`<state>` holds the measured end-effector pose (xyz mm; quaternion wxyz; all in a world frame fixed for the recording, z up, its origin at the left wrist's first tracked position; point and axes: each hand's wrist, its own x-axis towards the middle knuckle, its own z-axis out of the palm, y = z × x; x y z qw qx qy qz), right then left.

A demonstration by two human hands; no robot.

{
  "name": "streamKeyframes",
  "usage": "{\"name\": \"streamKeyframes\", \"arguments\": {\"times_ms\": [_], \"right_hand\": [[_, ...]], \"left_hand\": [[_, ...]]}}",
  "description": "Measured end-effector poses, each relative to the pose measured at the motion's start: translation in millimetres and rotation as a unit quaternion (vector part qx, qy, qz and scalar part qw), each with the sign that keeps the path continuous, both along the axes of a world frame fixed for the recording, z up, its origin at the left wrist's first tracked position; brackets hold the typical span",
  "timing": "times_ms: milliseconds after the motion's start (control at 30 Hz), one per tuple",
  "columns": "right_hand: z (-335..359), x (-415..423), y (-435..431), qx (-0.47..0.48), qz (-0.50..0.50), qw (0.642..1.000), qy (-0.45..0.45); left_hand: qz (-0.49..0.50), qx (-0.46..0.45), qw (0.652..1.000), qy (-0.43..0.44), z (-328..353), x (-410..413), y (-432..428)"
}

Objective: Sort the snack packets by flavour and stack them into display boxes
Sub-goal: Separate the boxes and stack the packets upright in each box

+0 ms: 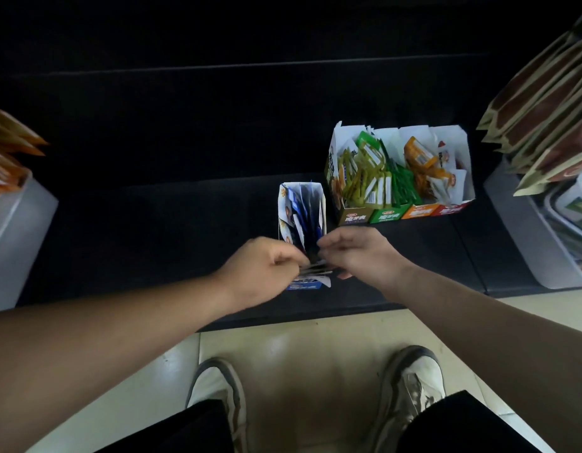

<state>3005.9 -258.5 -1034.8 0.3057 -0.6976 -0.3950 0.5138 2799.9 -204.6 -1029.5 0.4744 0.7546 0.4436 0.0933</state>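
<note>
I see the left hand pinching blue packets at the near end of the blue box; the right hand curls against them, grip unclear. Uneven squeezing could splay them out.

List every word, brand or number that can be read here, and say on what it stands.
Nothing can be read with certainty.
Fronts of the olive box, green box, orange box and red box: white Chinese characters, too blurred.
Front of the blue box: white lettering, blurred.
On the blue packets: print too small.
</note>
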Motion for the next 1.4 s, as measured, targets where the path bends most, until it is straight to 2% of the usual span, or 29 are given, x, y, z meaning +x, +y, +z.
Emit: {"name": "streamKeyframes", "arguments": {"times_ms": [100, 233, 467, 600, 667, 767, 933, 1233, 1400], "right_hand": [[0, -2, 0, -0.008, 0.023, 1.0, -0.004], [2, -6, -5, -0.042, 0.074, 0.996, -0.018], [6, -6, -5, -0.024, 0.13, 0.99, -0.053], [1, -7, -6, 0.002, 0.097, 0.995, -0.023], [0, -6, -5, 0.006, 0.09, 0.996, -0.019], [2, -6, -5, 0.0, 0.103, 0.995, -0.021], [5, -7, -5, -0.002, 0.112, 0.993, -0.028], [0, -3, -6, -0.011, 0.07, 0.997, -0.019], [3, -5, -3, 0.004, 0.086, 0.994, -0.07]], "left_hand": [[0.097, -0.036, 0.995, -0.014, -4, -6, 7], [0.196, -0.042, 0.98, 0.018, -6, -4, 15], [0.22, -0.084, 0.972, 0.015, 3, 15, 25], [0.278, -0.135, 0.946, -0.097, 26, 4, 40], [0.301, -0.124, 0.938, -0.12, 36, -6, 49], [0.279, -0.093, 0.949, -0.115, 48, -18, 55], [0.2, -0.101, 0.97, -0.099, 55, -19, 53], [0.089, -0.095, 0.985, -0.111, 35, 2, 29], [0.068, -0.014, 0.993, -0.092, 39, 14, 30]]}}
